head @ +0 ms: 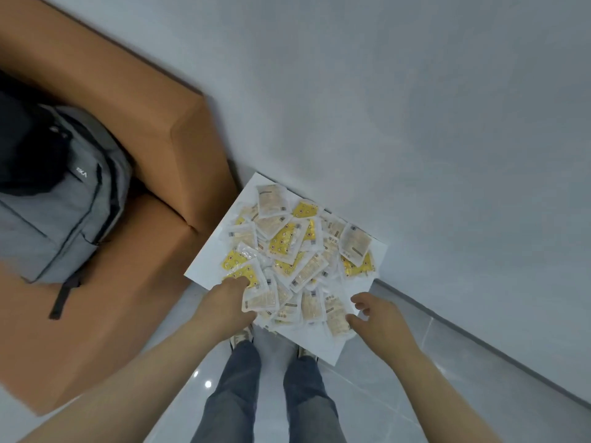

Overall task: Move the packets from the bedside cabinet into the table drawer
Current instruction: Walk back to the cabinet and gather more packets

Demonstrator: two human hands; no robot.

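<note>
The packets (287, 247), some yellow and some pale and clear-wrapped, lie in a loose overlapping heap on the white top of the bedside cabinet (204, 266). The heap covers most of the top, from the far corner to the near edge, so many packets show only a corner or a strip from under others. Their print is too small and soft to read. Only the cabinet's top shows; its front and sides are hidden beneath it.

The left hand (230, 302) reaches in over the near-left edge, back of the hand up. Its fingertips are buried among the packets there, and a pale packet lies across its thumb side. The thumb is hidden, so I cannot tell whether the grip has closed on anything.

The right hand (377, 318) is at the near-right part of the top, just beside the outermost pale packets. Its grip is wide, the fingers loosely curled and apart from the thumb, holding nothing. Whether the fingertips touch a packet is unclear.

Both forearms run out of the bottom of the view. Between them are legs in blue jeans (236, 394) and shoes (241, 335) partly under the cabinet's near edge, on a glossy tiled floor (415, 362). Left of the cabinet stands an orange-brown armchair (160, 123) with a grey backpack (64, 203) on its seat, both cut off by the frame. A pale wall (383, 91) lies behind.
</note>
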